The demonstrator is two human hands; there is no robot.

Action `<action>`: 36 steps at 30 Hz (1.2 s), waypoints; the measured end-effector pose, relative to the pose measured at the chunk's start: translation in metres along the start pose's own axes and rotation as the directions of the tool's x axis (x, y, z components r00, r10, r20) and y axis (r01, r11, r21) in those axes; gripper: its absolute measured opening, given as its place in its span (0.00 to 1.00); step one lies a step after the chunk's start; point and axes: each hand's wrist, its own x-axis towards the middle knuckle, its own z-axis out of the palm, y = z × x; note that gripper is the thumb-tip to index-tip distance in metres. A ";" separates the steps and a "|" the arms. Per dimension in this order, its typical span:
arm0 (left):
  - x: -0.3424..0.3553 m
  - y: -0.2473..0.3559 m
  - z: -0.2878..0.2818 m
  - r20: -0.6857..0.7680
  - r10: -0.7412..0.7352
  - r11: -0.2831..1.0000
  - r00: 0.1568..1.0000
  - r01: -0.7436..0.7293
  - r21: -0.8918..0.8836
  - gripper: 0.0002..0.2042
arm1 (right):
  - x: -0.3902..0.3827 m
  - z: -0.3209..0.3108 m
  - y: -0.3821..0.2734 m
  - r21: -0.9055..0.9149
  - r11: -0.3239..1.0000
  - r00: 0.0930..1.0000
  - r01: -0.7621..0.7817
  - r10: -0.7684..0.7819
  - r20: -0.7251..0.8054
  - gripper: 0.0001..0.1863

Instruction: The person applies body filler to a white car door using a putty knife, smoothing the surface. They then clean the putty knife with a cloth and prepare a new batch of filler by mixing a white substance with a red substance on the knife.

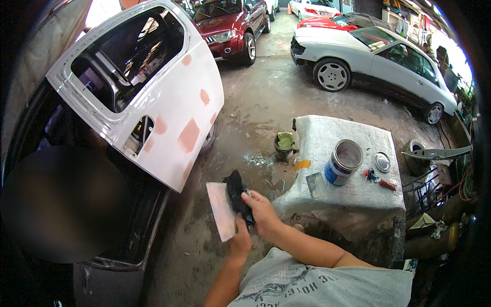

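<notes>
Black crumpled cloth (pixel 236 190) is bunched in the right hand (pixel 261 209), fingers curled round it, beside a flat pale-pink rectangular plate (pixel 220 211), which the left hand (pixel 240 234) seems to pinch low down. Probably wiping; the next stroke calls for a steady plate.

Fisheye view from the head, facing down, hands (pixel 262 211) near

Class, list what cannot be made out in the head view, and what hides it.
Head view: most fingers of the left hand, behind the pale board.
Head view: material of the black bundle, too dark.
Head view: whatever lies behind the round dark blur at left.
Head view: top of the dark red car, cut by the top edge.
</notes>
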 end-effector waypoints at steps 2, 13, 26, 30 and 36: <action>-0.015 0.036 -0.001 0.039 -0.256 0.964 0.966 0.258 -0.058 0.16 | 0.005 0.006 -0.018 0.005 0.998 0.998 0.057 -0.057 0.020 0.10; -0.017 0.030 -0.005 -0.028 0.068 0.997 0.997 -0.067 0.031 0.19 | -0.010 0.014 -0.023 -0.178 0.972 0.988 0.150 -0.142 0.058 0.10; -0.028 0.039 -0.006 -0.025 -0.091 0.985 0.996 0.086 -0.153 0.18 | -0.042 -0.006 0.004 -0.257 0.966 0.998 0.014 0.003 0.065 0.08; -0.037 0.002 -0.010 0.045 -0.005 1.000 0.999 0.004 0.028 0.18 | -0.040 -0.005 0.001 -0.249 0.966 0.995 0.063 -0.043 0.086 0.09; -0.098 0.032 -0.009 -0.002 -0.335 0.907 0.942 0.322 -0.272 0.18 | -0.001 -0.008 -0.041 -0.126 0.980 0.986 0.155 -0.161 -0.043 0.10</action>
